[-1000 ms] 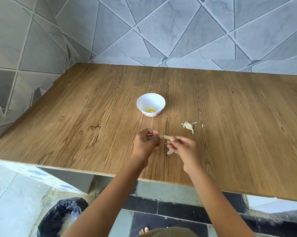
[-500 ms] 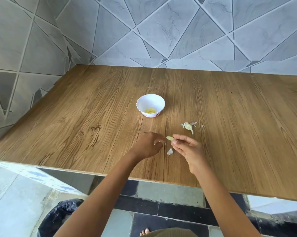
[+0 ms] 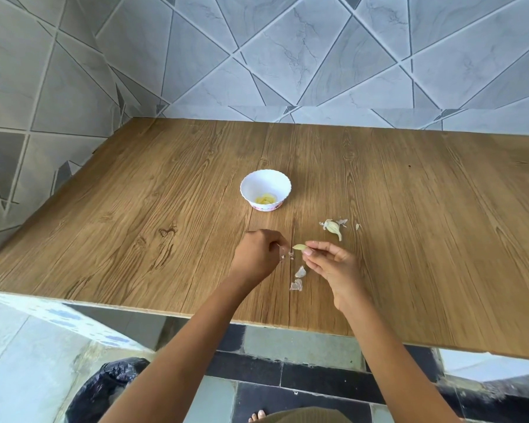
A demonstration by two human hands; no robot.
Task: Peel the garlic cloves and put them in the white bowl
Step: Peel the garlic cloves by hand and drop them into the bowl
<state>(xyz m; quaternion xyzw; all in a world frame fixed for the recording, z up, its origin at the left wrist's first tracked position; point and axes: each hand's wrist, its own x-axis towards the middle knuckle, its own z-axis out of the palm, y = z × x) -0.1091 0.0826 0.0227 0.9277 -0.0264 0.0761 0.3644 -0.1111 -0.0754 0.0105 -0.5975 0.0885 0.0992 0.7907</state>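
Just inside the table edge, right hand pinches a clove.

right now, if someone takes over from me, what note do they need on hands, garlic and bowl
Left hand pinches a skin scrap.
Right hand pinches a clove that looks peeled.
White bowl holds peeled garlic.
One unpeeled clove lies on the table, right of the bowl, among loose skins.
Left to do: bowl the held clove, peel the last one.

Left hand knuckles up, pinching skin scrap, right hand palm up, pinching garlic clove
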